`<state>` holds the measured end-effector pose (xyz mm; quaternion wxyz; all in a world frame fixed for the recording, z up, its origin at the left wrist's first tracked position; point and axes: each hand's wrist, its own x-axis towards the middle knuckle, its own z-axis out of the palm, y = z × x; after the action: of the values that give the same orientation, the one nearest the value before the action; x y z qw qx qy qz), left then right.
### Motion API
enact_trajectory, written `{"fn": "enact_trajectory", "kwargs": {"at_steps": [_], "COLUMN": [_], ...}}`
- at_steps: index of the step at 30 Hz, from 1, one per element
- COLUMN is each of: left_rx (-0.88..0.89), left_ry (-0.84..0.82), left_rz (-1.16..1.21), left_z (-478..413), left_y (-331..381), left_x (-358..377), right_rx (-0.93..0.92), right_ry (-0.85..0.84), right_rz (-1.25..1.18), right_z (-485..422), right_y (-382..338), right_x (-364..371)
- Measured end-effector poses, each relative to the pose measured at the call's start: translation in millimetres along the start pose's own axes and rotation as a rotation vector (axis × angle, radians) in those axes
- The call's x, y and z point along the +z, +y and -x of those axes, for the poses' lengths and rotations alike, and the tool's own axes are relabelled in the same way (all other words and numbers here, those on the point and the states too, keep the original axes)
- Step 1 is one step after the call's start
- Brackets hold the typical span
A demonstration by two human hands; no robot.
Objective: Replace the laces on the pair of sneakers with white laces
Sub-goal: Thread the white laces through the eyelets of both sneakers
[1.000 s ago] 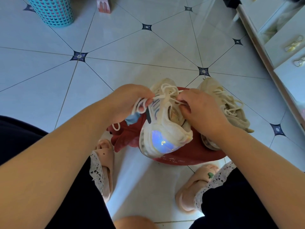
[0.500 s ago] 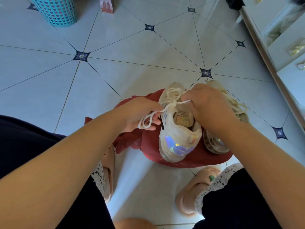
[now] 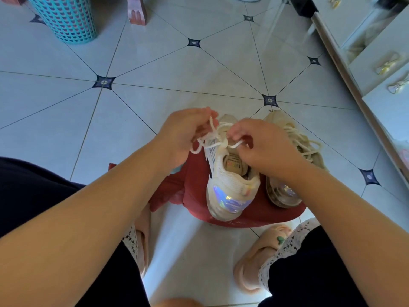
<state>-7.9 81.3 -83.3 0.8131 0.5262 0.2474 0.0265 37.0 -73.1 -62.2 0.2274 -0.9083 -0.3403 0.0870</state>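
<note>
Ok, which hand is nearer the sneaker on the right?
Right. The right hand is just left of the right sneaker, overlapping it in view; the left hand is farther left, beyond the middle sneaker.

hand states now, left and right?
left hand: pinches the lace
right hand: pinches the same lace, other side
</note>
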Motion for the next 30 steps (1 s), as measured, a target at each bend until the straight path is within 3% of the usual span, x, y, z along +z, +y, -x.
{"fn": "enact_trajectory", "kwargs": {"at_steps": [3,6,9,12,15,18,20,24,27,30], "left_rx": [0.194,0.302,0.247,0.211,0.162,0.156,0.232,0.331,0.407,0.385], "left_ry": [-0.149,-0.229,-0.192,-0.097,0.016,0.124,0.081,-0.102,0.091,0.252], "left_rz": [-0.603,-0.875,-0.615,-0.462,-0.522,-0.577,-0.675,-0.677,-0.708,-0.850], "left_z": [14,23,25,20,17,14,16,26,15,5], "left_y": [3,2,7,9,6,7,8,10,9,11], "left_x": [14,23,19,11,11,13,14,21,12,-3], "right_rx": [0.146,0.073,0.001,0.048,0.037,0.083,0.108,0.073,0.118,0.172], "right_ry": [0.097,0.058,-0.057,-0.035,0.060,0.089,0.075,0.008,0.028,0.168], "right_rz": [-0.330,-0.308,-0.134,-0.057,-0.005,-0.245,-0.393,-0.355,-0.471,-0.507], "right_z": [-6,-10,-12,-12,-9,-5,-2,1,-1,-2], "right_y": [0,-2,2,11,15,11,5,-7,-4,11], "right_x": [-7,-8,-7,-17,-35,-47,-44,-27,-34,-54]}}
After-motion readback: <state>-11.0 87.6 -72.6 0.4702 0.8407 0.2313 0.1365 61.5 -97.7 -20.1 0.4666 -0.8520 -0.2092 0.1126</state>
